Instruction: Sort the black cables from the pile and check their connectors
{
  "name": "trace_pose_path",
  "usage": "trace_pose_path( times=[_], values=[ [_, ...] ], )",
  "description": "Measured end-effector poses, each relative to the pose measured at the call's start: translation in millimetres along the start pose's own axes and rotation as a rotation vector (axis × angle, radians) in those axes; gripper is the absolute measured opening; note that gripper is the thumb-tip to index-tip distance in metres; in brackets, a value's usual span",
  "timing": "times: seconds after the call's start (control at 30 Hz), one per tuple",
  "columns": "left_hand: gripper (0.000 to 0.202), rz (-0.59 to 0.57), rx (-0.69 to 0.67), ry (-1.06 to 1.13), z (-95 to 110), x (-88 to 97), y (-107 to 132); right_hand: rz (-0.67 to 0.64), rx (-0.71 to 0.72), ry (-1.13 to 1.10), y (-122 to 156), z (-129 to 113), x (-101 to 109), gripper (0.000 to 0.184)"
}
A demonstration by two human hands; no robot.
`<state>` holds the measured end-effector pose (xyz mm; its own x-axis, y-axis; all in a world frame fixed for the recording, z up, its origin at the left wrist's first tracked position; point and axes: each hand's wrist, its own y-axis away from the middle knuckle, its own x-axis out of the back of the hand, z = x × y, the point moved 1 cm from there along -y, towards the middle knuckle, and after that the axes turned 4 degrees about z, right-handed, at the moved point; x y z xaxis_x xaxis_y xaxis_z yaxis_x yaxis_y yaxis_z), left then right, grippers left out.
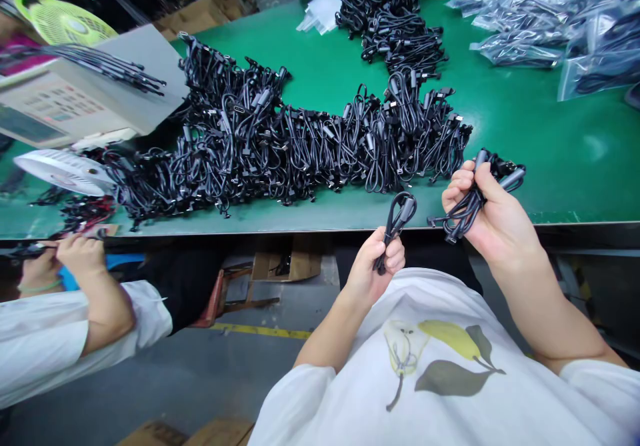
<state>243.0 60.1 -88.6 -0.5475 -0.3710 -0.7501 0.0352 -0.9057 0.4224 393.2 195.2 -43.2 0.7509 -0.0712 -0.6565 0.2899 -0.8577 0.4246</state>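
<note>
My left hand (374,264) is closed around one coiled black cable (400,216), held upright just off the table's front edge. My right hand (493,216) grips a small bunch of black cables (465,214), whose thicker grey-black cylinders stick out past the thumb and fingers. Both hands are apart from each other, in front of my body. Beyond them, a long heap of bundled black cables (310,146) lies across the green table (320,76).
More cable bundles (400,33) and clear plastic bags with cables (530,19) lie at the back. To the left are a beige test device (100,93), a white fan (67,169) and a green fan (65,19). A co-worker's hands (83,254) work at the left edge.
</note>
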Motion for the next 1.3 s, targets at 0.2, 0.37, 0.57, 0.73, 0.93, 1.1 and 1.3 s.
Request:
trace_pose_path(
  times=[0.2,0.37,0.57,0.73,0.93,1.1,1.3],
  values=[
    [0.023,0.042,0.02,-0.023,-1,-8.2,-14,0.05,-0.03,-0.052,-6,-5,-1,0.017],
    [0.022,0.028,0.024,-0.023,-2,-12.6,-21,-0.006,0.021,0.036,-10,-10,1,0.014],
    [0.027,0.014,0.08,-0.044,-2,-22.3,-23,0.038,-0.038,-0.031,-13,-13,4,0.016],
    [0.033,0.08,0.116,-0.056,-1,-28.2,-25,0.027,0.007,0.045,-21,-12,13,0.013],
    [0.036,0.104,0.102,-0.059,-2,-30.6,-32,0.04,-0.013,0.017,-33,-10,17,0.015],
    [0.027,0.054,0.077,0.082,5,-37.5,-34,0.043,-0.112,-0.075,-24,-9,9,0.008],
    [0.005,0.225,0.113,0.217,22,-37.5,-33,-0.151,-0.146,0.204,-3,4,9,0.01]
  ],
)
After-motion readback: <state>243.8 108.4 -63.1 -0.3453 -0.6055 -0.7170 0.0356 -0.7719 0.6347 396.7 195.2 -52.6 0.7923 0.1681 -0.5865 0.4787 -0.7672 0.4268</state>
